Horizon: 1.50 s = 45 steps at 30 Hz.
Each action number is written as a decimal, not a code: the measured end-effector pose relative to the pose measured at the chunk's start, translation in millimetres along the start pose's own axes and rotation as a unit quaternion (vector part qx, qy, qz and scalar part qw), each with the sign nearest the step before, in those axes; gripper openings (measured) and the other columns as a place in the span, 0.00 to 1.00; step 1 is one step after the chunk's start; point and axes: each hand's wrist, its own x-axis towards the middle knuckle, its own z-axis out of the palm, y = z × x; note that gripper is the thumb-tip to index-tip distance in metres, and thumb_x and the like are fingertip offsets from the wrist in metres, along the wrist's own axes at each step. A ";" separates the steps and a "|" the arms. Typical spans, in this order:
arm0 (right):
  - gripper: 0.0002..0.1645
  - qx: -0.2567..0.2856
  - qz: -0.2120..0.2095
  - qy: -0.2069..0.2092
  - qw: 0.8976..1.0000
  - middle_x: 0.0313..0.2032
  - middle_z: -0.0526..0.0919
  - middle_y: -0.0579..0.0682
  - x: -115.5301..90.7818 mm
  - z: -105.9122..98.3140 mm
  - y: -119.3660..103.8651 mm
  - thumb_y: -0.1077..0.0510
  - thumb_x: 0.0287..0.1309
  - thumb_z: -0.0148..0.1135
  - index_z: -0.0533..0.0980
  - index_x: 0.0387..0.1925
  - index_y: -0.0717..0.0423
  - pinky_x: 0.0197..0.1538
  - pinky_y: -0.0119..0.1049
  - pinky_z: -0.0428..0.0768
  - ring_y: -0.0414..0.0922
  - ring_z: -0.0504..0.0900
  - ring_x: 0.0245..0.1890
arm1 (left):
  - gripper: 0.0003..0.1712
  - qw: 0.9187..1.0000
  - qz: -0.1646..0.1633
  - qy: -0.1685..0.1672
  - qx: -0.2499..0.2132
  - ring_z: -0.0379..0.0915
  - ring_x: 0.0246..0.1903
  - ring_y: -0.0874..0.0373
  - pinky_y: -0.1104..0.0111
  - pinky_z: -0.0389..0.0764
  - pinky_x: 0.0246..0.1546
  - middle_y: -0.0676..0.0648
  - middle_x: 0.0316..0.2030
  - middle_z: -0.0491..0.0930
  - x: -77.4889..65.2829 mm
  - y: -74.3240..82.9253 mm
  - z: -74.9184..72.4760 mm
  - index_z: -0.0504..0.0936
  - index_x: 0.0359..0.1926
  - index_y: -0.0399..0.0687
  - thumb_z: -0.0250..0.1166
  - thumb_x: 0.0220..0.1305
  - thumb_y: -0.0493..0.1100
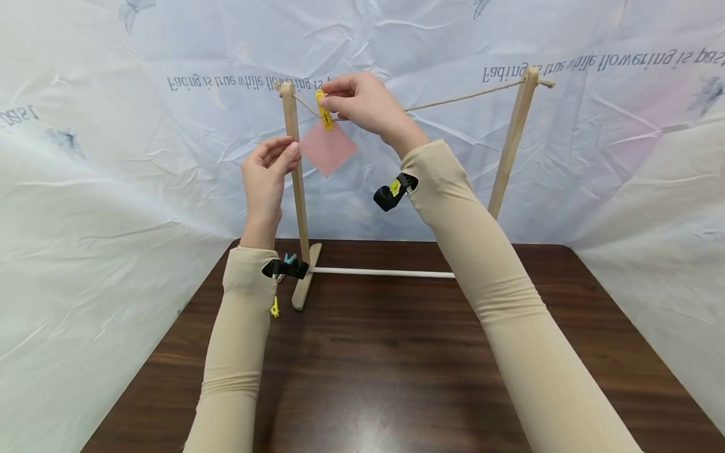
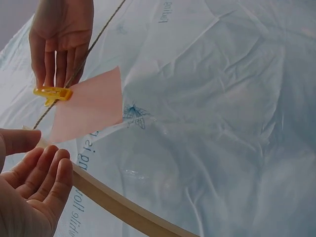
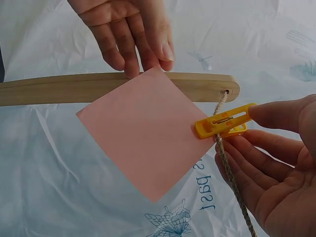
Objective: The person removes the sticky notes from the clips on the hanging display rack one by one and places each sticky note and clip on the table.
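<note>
A yellow clothespin (image 3: 224, 121) sits on the rope (image 3: 232, 180) at one corner of a pink square of paper (image 3: 145, 136), which hangs like a diamond in the head view. My right hand (image 1: 365, 104) pinches the clothespin's handle end between thumb and fingers. My left hand (image 1: 269, 167) is by the paper's left corner, in front of the left wooden post (image 1: 298, 189). In the left wrist view a small gap shows between the left thumb (image 2: 22, 140) and the bent fingers; whether they touch the corner is hard to tell.
The rope runs to a right wooden post (image 1: 512, 141). A white rod (image 1: 385, 272) joins the stand low down. Another yellow clothespin (image 1: 275, 308) and a blue one (image 1: 290, 258) lie on the dark table (image 1: 368, 352) by the left foot (image 1: 301, 292). Printed sheeting (image 1: 430, 38) surrounds everything.
</note>
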 end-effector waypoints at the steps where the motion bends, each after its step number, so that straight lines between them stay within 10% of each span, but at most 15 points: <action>1: 0.26 -0.002 -0.001 0.000 1.000 0.61 0.80 0.49 -0.2 -0.1 -0.3 0.52 0.72 0.60 0.74 0.67 0.54 0.58 0.32 0.78 0.40 0.78 0.56 | 0.12 1.000 0.000 -0.001 0.002 0.82 0.35 0.54 0.68 0.84 0.41 0.44 0.38 0.85 0.4 0.5 0.5 0.86 0.46 0.37 0.72 0.64 0.38; 25: 0.30 -0.020 -0.012 0.008 1.000 0.62 0.79 0.50 -2.0 -0.4 3.7 0.54 0.69 0.63 0.71 0.69 0.55 0.58 0.27 0.77 0.39 0.77 0.59 | 0.09 0.998 -0.014 -0.043 0.053 0.83 0.34 0.55 0.73 0.84 0.36 0.45 0.34 0.85 8.7 9.5 8.5 0.85 0.43 0.33 0.72 0.62 0.32; 38: 0.21 0.156 -0.079 0.108 0.979 0.53 0.84 0.56 -30.7 -13.1 35.3 0.62 0.65 0.67 0.80 0.59 0.61 0.56 0.34 0.80 0.45 0.83 0.51 | 0.07 0.997 -0.024 -0.059 0.047 0.83 0.32 0.54 0.71 0.85 0.36 0.45 0.34 0.85 9.5 8.8 6.7 0.85 0.42 0.33 0.70 0.62 0.31; 45: 0.16 0.143 -0.060 0.096 0.983 0.50 0.85 0.54 -38.6 -9.1 67.1 0.57 0.65 0.68 0.84 0.52 0.60 0.56 0.38 0.81 0.46 0.83 0.48 | 0.07 0.997 -0.029 -0.067 0.035 0.84 0.31 0.54 0.72 0.85 0.35 0.44 0.33 0.86 9.4 5.6 5.8 0.85 0.42 0.32 0.69 0.63 0.29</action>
